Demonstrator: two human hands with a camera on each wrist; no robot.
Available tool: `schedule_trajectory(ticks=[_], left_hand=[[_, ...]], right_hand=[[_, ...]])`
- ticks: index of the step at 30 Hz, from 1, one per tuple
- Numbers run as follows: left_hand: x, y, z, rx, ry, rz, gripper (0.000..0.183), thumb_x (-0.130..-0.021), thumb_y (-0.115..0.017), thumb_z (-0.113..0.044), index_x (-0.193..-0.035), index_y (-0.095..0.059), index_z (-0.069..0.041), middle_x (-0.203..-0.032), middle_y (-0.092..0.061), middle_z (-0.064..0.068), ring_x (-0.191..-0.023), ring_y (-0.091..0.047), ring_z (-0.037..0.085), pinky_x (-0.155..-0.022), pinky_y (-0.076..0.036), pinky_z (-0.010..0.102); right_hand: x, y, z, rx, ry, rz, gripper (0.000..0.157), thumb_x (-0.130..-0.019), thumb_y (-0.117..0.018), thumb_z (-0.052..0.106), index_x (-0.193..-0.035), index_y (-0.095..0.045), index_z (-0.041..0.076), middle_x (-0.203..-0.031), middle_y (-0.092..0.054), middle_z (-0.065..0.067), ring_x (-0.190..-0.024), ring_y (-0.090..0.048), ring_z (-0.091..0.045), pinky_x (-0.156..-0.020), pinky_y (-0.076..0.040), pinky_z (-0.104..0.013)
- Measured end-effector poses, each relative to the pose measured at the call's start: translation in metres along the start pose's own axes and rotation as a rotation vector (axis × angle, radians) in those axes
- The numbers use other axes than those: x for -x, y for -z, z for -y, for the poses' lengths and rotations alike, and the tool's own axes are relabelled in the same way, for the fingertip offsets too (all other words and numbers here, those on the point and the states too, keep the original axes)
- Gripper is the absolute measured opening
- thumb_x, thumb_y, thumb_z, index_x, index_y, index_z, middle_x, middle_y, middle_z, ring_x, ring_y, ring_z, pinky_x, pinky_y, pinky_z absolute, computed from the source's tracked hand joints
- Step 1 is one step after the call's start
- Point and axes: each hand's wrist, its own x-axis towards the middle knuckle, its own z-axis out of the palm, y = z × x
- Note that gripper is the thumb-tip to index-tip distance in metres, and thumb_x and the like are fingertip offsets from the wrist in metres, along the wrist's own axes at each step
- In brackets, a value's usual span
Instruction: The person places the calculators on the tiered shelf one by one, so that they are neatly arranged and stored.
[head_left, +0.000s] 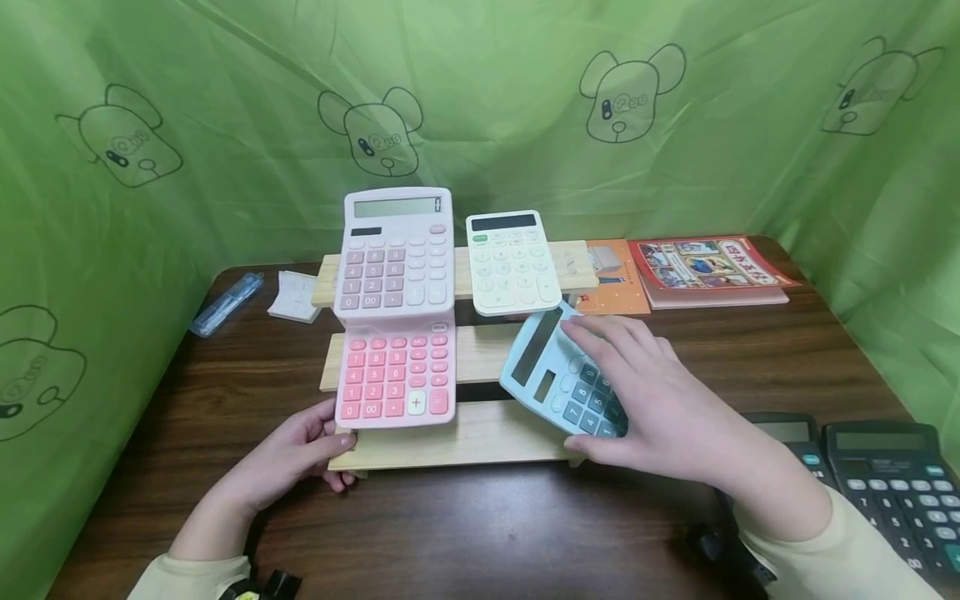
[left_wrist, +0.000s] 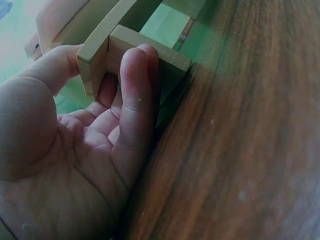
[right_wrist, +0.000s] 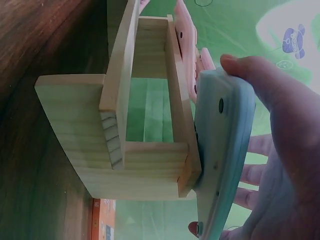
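A tiered wooden stand (head_left: 420, 437) carries several calculators. On its left side sit a lilac calculator (head_left: 401, 250) on the top tier and a pink calculator (head_left: 393, 375) below it. Beside the lilac one leans a pale white-green calculator (head_left: 513, 262). My right hand (head_left: 652, 400) grips a blue calculator (head_left: 562, 375) by its edges, tilted over the stand's lower right tiers; the right wrist view shows the blue calculator's side (right_wrist: 225, 145) against the wood. My left hand (head_left: 300, 450) holds the stand's front left corner, thumb on the front board (left_wrist: 95, 57), fingers underneath.
Two black calculators (head_left: 885, 492) lie at the right, partly behind the right forearm. At the back right are a red book (head_left: 712, 267) and an orange booklet (head_left: 618, 279). A clear blue case (head_left: 227, 304) and white paper (head_left: 295, 296) lie at the back left. Green curtain (head_left: 495, 100) surrounds the table.
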Motion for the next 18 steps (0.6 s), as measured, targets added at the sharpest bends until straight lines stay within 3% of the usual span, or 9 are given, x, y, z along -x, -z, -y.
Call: schedule_trajectory(ticks=[8, 13, 18], left_hand=[[0.0005, 0.0000, 0.0010, 0.010, -0.023, 0.009, 0.051, -0.102, -0.048, -0.013, -0.146, -0.026, 0.001, -0.104, -0.060, 0.030, -0.076, -0.065, 0.045, -0.063, -0.056, 0.057], [0.0009, -0.0002, 0.0010, 0.013, -0.017, 0.007, 0.050, -0.103, -0.048, -0.014, -0.146, -0.026, 0.001, -0.104, -0.060, 0.030, -0.077, -0.065, 0.045, -0.063, -0.056, 0.057], [0.0009, -0.0002, 0.0015, 0.012, -0.018, 0.006, 0.050, -0.103, -0.047, -0.014, -0.146, -0.026, 0.001, -0.104, -0.060, 0.030, -0.077, -0.065, 0.045, -0.064, -0.056, 0.058]], right_hand=[[0.0009, -0.0027, 0.0014, 0.074, -0.015, 0.030, 0.087, -0.076, -0.061, 0.073, -0.146, -0.043, 0.026, -0.155, -0.027, -0.006, -0.134, -0.031, -0.027, -0.098, -0.041, -0.051], [0.0013, -0.0015, 0.0035, 0.102, -0.017, 0.071, 0.095, -0.073, -0.059, 0.078, -0.150, -0.037, 0.026, -0.158, -0.020, -0.007, -0.137, -0.027, -0.028, -0.098, -0.044, -0.051], [0.0044, 0.0013, 0.0068, 0.110, -0.039, 0.174, 0.113, -0.065, -0.050, 0.090, -0.155, -0.023, 0.025, -0.162, -0.001, -0.006, -0.144, -0.015, -0.029, -0.104, -0.038, -0.053]])
